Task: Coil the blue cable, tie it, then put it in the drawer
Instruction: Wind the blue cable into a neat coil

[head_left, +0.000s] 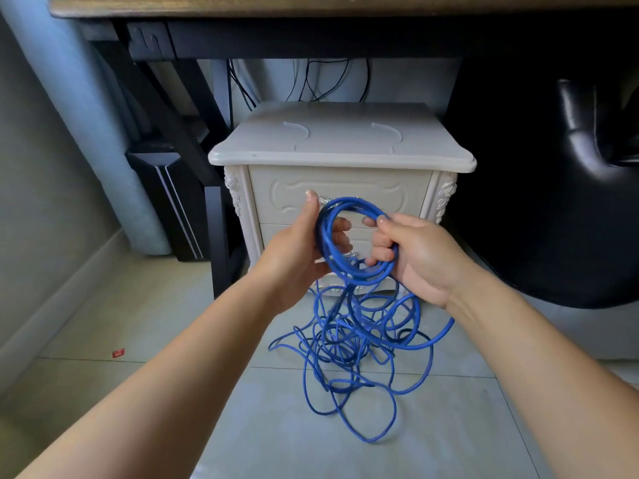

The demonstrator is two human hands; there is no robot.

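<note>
Head view: left hand (294, 252) and right hand (420, 257) clamp the blue cable (363, 276) before the shut drawer (377, 190), loops littering the floor (138, 323).

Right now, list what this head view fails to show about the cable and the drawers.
- Ends of the blue cable: lost in the tangled loops on the floor.
- Turns in the held coil: strands overlap, so they cannot be counted.
- Drawer handles on the white cabinet: mostly hidden behind the left hand, right hand and the coil.
- Any tie: none visible; the insides of both hands are hidden.
</note>
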